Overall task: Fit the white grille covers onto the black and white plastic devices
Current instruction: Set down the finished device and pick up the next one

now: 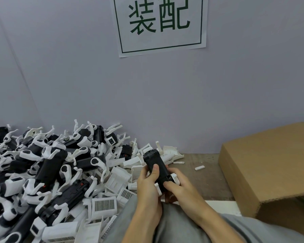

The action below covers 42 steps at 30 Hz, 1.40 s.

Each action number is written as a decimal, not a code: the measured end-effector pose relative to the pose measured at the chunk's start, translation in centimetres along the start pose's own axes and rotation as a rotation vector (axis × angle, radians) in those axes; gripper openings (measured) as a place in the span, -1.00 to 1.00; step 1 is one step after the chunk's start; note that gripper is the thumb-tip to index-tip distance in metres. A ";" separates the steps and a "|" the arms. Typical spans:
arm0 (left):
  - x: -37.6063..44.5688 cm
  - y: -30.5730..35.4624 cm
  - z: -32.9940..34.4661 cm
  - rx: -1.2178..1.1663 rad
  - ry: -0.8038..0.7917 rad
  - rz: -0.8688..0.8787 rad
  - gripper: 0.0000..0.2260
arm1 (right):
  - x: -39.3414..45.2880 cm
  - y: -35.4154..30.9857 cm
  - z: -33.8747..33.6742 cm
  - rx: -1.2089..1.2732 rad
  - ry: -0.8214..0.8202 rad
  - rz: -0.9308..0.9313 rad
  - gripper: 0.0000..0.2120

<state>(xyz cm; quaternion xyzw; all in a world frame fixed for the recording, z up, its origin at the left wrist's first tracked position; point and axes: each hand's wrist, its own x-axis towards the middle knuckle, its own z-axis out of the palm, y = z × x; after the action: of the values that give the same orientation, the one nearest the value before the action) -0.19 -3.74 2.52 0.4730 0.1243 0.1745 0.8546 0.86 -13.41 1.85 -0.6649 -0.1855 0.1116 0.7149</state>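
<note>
A person seated at a wooden tabletop (197, 183) holds one black and white device (156, 168) in both hands, just right of centre in the lower half of the view. The left hand (147, 183) wraps the device from the 9 o'clock side, its thumb lying across the black body. The right hand (178, 185) grips the near end from 3 o'clock, its thumb pressed on the black casing beside a white clip. The device points away from the person toward 12 o'clock, its black top end raised and its white parts showing near the palms.

A large heap of black and white devices (47, 165) fills the tabletop from 9 o'clock round to 7 o'clock, their white curved arms sticking out at all angles. Loose white grille covers (104, 205) lie along the near edge of the heap, just left of the left wrist, one of them face up with its mesh showing. More white plastic parts (170, 151) sit just beyond the held device, against the grey wall (77, 76).

A cardboard box (267, 165) stands at 3 o'clock, well apart from the hands. Two small white pieces (199, 167) lie on the bare wood between the box and the device. A paper sign (160, 23) with green characters hangs on the wall at 12 o'clock.
</note>
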 end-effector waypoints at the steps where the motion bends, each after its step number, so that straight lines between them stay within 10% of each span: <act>1: 0.0 0.0 -0.1 0.000 -0.003 -0.004 -0.81 | 0.0 0.0 0.0 -0.003 0.000 0.001 -0.74; 23: 0.3 -0.4 0.0 0.000 0.064 0.073 -0.90 | -0.2 0.0 -0.1 -0.083 0.036 -0.011 -0.78; 33: 0.8 -0.2 -0.5 0.128 0.269 0.251 -0.77 | -0.2 0.1 0.2 -0.282 0.322 -0.399 -0.73; 42: -0.3 -0.1 0.5 0.324 0.039 0.335 -0.76 | 0.0 -0.1 0.5 -0.382 0.322 -0.400 -0.84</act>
<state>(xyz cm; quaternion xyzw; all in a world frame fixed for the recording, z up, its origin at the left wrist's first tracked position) -0.27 -4.26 2.71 0.6146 0.0870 0.3007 0.7241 0.63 -12.98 1.95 -0.7466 -0.2145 -0.1748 0.6050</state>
